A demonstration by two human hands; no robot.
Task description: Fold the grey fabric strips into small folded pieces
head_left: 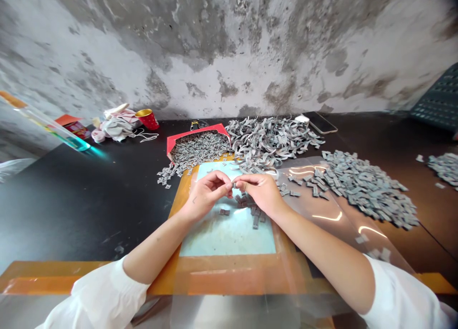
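Left hand [207, 195] and right hand [259, 194] pinch a small grey tag [234, 184] over the blue board [229, 238], a fiddly fingertip step calling for steady grip.

A small grey folded tag [233, 184] sits pinched between the left hand [207, 194] and right hand [259, 191].

Head-worn camera, single view: facing forward and down across a black tabletop [89, 200], close above the left hand [207, 195] and right hand [259, 193], both near the frame's centre; top of frame reaching a stained grey plaster wall [229, 47] beyond the tabletop's far edge.
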